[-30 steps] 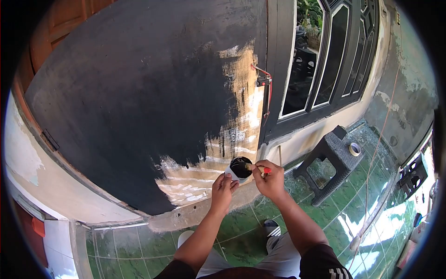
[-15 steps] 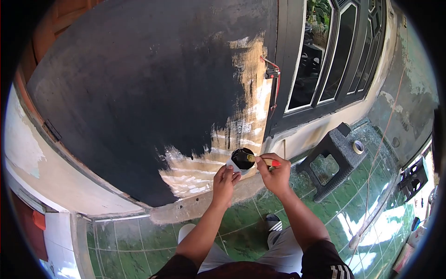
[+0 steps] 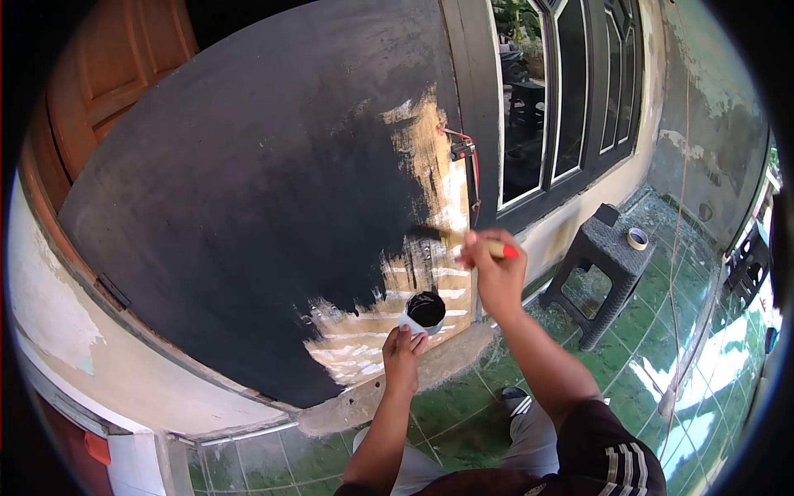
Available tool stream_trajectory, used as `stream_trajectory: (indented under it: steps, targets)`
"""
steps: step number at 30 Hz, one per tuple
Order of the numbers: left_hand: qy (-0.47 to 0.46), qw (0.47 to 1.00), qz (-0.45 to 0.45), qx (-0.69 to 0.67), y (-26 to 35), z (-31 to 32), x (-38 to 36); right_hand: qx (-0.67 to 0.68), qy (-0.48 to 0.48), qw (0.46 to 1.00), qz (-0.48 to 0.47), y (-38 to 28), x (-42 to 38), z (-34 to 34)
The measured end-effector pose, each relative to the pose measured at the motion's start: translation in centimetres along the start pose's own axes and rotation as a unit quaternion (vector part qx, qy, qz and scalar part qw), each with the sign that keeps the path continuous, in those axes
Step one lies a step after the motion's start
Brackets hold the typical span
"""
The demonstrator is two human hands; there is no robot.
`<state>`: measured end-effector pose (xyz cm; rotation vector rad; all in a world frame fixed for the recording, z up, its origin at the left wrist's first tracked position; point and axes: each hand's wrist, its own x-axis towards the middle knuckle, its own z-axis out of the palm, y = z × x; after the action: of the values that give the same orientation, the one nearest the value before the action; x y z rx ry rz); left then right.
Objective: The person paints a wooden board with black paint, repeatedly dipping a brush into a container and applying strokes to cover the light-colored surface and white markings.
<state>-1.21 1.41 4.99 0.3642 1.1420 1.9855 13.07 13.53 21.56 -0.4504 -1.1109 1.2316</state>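
Observation:
My left hand (image 3: pixel 403 361) is wrapped round a white cup of black paint (image 3: pixel 426 310), held low in front of the door. In my right hand (image 3: pixel 495 266) is a paintbrush (image 3: pixel 504 250) with a wooden, red-tipped handle. Its dark bristles point left and overlap the edge between black paint and bare wood. Most of the door panel (image 3: pixel 248 198) is coated black. A strip of tan wood with white streaks (image 3: pixel 426 149) shows along its right side and lower corner. Beside that strip, a latch with red wire (image 3: pixel 463 150) sits on the door's edge.
A dark plastic stool (image 3: pixel 608 248) stands at the right with a roll of tape (image 3: pixel 637 238) on it. Behind it is a dark-framed window (image 3: pixel 542 107). A thin cord (image 3: pixel 674 331) hangs down over the green tiled floor (image 3: pixel 463 405).
My right hand has lifted the paintbrush out of the cup and up to the door panel. My left hand still holds the cup. The view has shifted slightly.

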Motion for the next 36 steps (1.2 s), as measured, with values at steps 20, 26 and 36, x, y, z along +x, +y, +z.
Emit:
stream_trajectory:
  steps: [20,26,36]
  targets:
    - [0.046,0.981,-0.174,0.077,-21.9,-16.1,-7.9,-0.225,-0.038,0.959,-0.17,8.0,5.5,0.5]
    - [0.031,0.974,-0.205,0.093,-24.5,-20.4,-9.1,-0.189,-0.034,0.929,-0.317,-5.4,14.8,8.8]
    - [0.027,0.973,-0.206,0.096,-26.4,-20.6,-7.7,-0.315,-0.062,0.895,-0.309,0.9,10.0,5.1]
